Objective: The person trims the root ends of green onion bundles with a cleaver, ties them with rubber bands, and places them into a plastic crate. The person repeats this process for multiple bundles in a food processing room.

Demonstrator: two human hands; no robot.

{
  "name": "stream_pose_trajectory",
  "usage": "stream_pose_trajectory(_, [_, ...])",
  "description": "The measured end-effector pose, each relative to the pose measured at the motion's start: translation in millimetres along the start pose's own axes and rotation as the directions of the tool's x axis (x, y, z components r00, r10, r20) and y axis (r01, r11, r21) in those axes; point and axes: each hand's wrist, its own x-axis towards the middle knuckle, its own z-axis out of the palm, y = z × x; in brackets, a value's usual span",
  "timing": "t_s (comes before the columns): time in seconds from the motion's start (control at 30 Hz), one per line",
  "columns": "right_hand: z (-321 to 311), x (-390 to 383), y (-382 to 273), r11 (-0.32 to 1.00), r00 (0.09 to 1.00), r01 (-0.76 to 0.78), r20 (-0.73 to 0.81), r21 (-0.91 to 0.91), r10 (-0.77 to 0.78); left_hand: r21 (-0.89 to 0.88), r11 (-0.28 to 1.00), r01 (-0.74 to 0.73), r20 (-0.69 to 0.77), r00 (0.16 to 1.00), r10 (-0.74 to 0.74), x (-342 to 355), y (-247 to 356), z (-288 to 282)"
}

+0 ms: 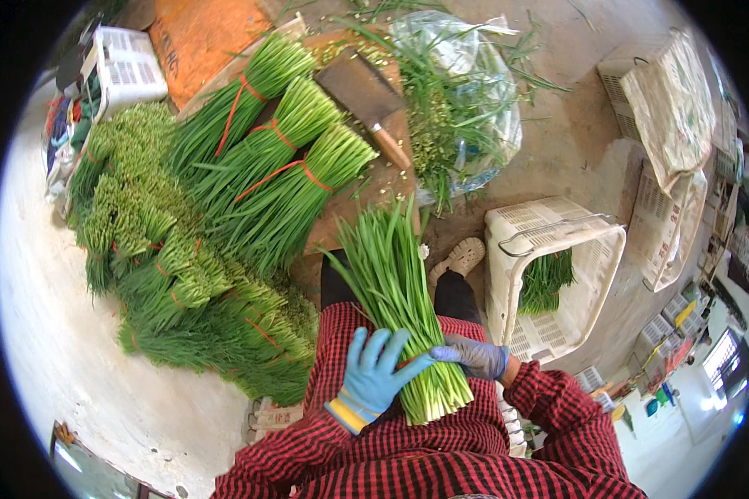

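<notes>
A bunch of garlic chives [408, 308] lies across my lap, leaf tips pointing away and pale cut stems toward me. My left hand [371, 374], in a light blue glove with a yellow cuff, rests at the bunch's left side with its fingers spread; the thumb reaches across the stems. A bit of red band shows beneath that thumb. On the right side, my right hand [477, 358] in a blue-grey glove closes on the bunch, some of its fingers hidden. Ahead, three bunches of chives [300, 170] tied with red bands lie on a wooden board [397, 187].
A wide cleaver [366, 96] lies on the board. Beside it is a clear plastic bag [495, 125] with leaf scraps. A white crate [499, 224] at my right holds chives. Several banded bunches [183, 283] are heaped at left. More crates [670, 212] stand far right.
</notes>
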Motion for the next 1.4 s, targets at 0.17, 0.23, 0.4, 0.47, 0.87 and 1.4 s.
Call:
stream_pose_trajectory(0.17, [-6,-12,22,0.984,0.983,0.139,-0.108,-0.108,-0.150,-0.033,0.997,0.073,-0.094,0.993,-0.076,1,19,-9])
stream_pose_trajectory(0.23, [-12,-15,37,0.980,0.976,0.199,-0.087,-0.019,-0.200,-0.088,0.996,0.020,-0.109,0.994,-0.029,5,26,-12])
stream_pose_trajectory(0.4, [-32,-26,75,0.905,0.953,0.303,-0.083,0.299,-0.292,-0.228,0.959,0.170,-0.152,0.966,-0.208,-5,31,-22])
stream_pose_trajectory(0.47, [-34,-23,84,0.812,0.972,0.214,-0.036,0.543,-0.233,-0.449,0.830,0.331,-0.037,0.921,-0.387,-7,21,-9])
stream_pose_trajectory(0.87, [-28,-28,50,0.955,0.967,0.249,-0.105,0.162,-0.234,-0.240,-0.964,0.118,0.420,0.908,0.006,66,-35,100])
stream_pose_trajectory(1.4, [-17,51,-7,0.772,0.557,0.636,-0.696,0.008,-0.452,-0.908,-0.281,0.310,0.396,0.421,-0.816,58,-24,63])
